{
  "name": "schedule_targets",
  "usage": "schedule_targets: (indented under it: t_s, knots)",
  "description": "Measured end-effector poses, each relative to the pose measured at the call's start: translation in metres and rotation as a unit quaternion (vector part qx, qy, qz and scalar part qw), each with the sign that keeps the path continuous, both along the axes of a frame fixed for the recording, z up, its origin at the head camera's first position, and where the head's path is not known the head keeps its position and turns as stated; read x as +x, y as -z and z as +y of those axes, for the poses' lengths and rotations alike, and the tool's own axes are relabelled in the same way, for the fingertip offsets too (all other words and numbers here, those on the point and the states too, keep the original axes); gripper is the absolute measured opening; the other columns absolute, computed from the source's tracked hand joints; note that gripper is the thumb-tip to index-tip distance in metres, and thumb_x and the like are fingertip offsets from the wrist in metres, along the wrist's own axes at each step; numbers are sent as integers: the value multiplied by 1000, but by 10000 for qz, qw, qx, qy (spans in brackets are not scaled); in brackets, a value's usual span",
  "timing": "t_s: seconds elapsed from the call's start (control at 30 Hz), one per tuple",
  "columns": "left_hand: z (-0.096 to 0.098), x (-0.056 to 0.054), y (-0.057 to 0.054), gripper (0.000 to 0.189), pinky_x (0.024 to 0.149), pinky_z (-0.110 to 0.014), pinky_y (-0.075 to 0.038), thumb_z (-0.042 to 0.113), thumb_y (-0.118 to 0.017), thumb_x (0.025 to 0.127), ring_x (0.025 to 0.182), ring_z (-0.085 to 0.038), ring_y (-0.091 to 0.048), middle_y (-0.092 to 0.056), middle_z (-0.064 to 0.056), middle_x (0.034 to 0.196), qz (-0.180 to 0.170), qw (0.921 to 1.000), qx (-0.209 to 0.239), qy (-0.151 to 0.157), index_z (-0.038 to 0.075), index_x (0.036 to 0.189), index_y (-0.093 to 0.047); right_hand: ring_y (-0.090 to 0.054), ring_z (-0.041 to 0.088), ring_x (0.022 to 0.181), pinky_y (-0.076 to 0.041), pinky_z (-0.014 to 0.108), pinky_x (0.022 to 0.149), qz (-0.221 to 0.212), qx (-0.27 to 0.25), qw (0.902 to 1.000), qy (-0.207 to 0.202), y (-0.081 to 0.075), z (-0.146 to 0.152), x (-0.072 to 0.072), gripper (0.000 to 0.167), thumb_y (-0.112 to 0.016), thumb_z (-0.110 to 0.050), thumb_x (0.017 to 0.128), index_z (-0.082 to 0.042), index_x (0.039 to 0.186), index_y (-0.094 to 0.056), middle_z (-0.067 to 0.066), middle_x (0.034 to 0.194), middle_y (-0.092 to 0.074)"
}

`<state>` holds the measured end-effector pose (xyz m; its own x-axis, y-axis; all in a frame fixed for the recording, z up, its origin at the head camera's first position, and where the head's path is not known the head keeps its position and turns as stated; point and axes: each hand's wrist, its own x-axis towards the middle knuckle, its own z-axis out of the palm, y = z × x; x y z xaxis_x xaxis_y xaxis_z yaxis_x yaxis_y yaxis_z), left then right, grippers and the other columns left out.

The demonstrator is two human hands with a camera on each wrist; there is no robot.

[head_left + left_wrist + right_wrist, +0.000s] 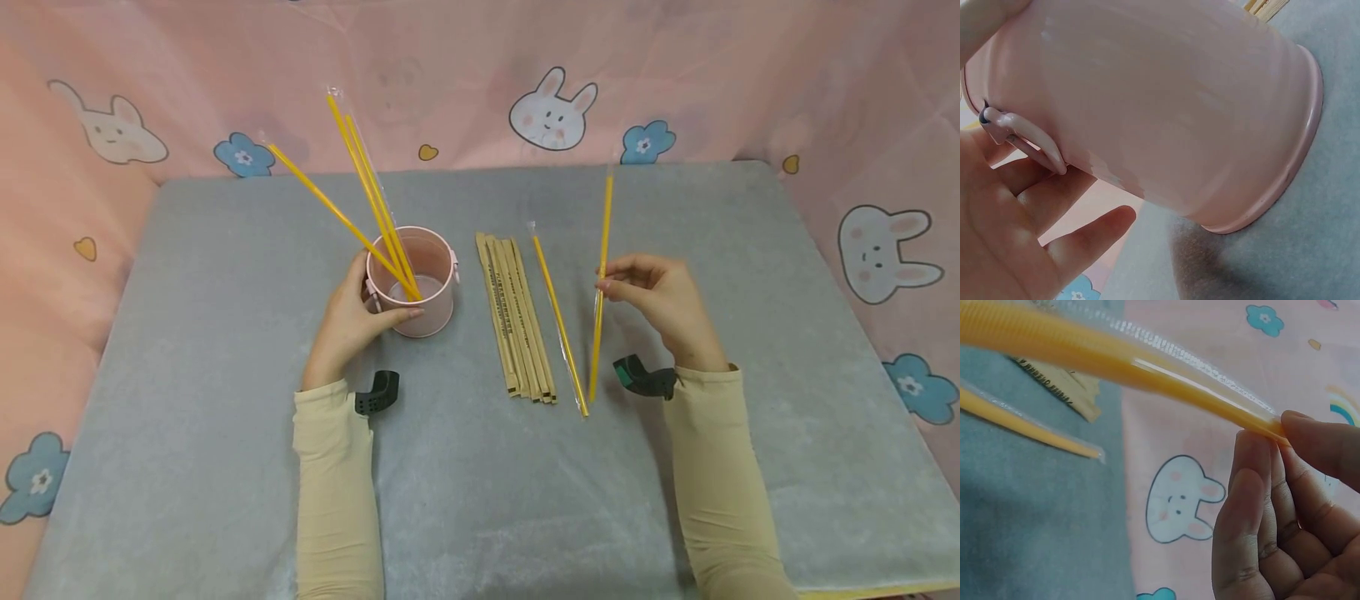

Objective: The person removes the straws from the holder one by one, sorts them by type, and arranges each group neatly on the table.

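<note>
My left hand (345, 321) grips a small pink bucket (431, 321) by its side, thumb across the front near the rim. In the left wrist view, the fingers lie beside the handle loop (1038, 140) of the bucket. Inside it lean several yellow straws (322, 196) in clear wrappers, sticking out up and to the left. My right hand (663, 304) pinches another wrapped yellow straw (606, 217) between thumb and fingers, held roughly upright in the head view. Just left of that, one more wrapped yellow straw (558, 317) lies on the table.
Several slim brown paper packets (517, 321) with printed text lie side by side between the bucket and the loose straw. A grey cloth covers the table (495, 517). Behind and at the sides hangs a pink curtain (465, 92) with rabbits and flowers.
</note>
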<state>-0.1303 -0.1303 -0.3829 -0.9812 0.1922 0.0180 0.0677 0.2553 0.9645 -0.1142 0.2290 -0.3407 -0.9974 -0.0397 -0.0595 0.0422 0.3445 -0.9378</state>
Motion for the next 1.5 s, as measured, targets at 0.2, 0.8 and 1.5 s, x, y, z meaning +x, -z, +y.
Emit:
schedule_targets:
  t_s: [0.2, 0.8, 1.5]
  knots:
    - [0, 0, 0, 86, 109, -39, -31, 10, -85, 69, 127, -24, -43, -48, -11, 131, -5, 10000, -9, -7, 8, 139, -36, -65, 13, 79, -55, 29, 75, -163, 213, 9996, -87, 5, 2, -2, 22, -67, -8, 88, 7, 103, -64, -2, 87, -68]
    - [0, 1, -1, 83, 109, -37, -32, 13, -85, 69, 126, -23, -45, -50, -10, 129, -27, 10000, -67, -28, 10, 138, -38, -64, 10, 81, -54, 36, 81, -794, 472, 9956, -145, 24, 4, -14, 34, -67, -13, 89, 12, 111, -60, 6, 95, -69]
    - [0, 1, -1, 85, 109, -37, -32, 15, -85, 70, 128, -22, -43, -48, -9, 131, -133, 9998, -145, -55, 11, 139, -36, -63, 10, 78, -54, 33, 77, -1221, 549, 9902, -396, 41, 4, -22, 34, -66, -15, 90, 10, 112, -61, 4, 90, -68]
